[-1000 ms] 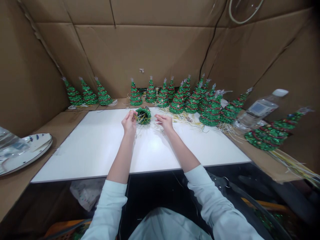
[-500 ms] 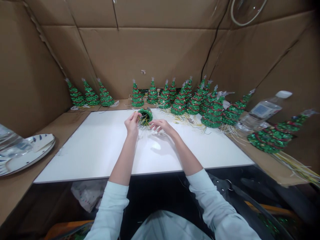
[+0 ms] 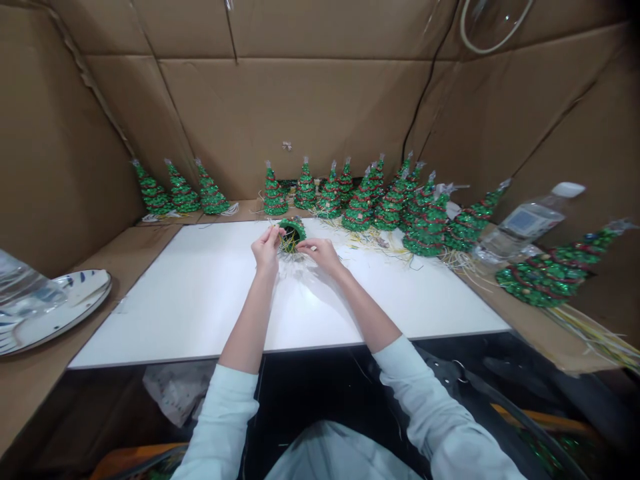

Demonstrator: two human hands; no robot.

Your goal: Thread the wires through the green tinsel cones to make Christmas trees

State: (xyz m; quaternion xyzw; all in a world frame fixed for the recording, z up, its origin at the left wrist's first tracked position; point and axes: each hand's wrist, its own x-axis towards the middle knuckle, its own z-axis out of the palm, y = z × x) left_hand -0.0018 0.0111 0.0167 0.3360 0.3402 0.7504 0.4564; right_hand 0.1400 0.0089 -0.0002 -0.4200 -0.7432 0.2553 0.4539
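A small green tinsel Christmas tree (image 3: 301, 225) lies on its side on the white board, its hollow base turned toward me. Thin yellow and white wires (image 3: 289, 245) spill out of that opening. At the left of the base, my left hand (image 3: 267, 248) is closed in a pinch on some of these wires. My right hand (image 3: 323, 255) is also closed, thumb against fingertips, at the right side of the bundle. It seems to grip a wire end, though the strand itself is too fine to follow.
Several finished-looking trees (image 3: 357, 210) stand along the back and right, with loose wires around them. A plastic bottle (image 3: 525, 220) leans at the right. On the left is a plate (image 3: 90, 293) with clear plastic on it. Cardboard walls (image 3: 320, 100) enclose the white board (image 3: 190, 300).
My right hand's fingers were spread beside the tree base and have now come together in a pinch at the wires. My left hand keeps its pinch almost in place.
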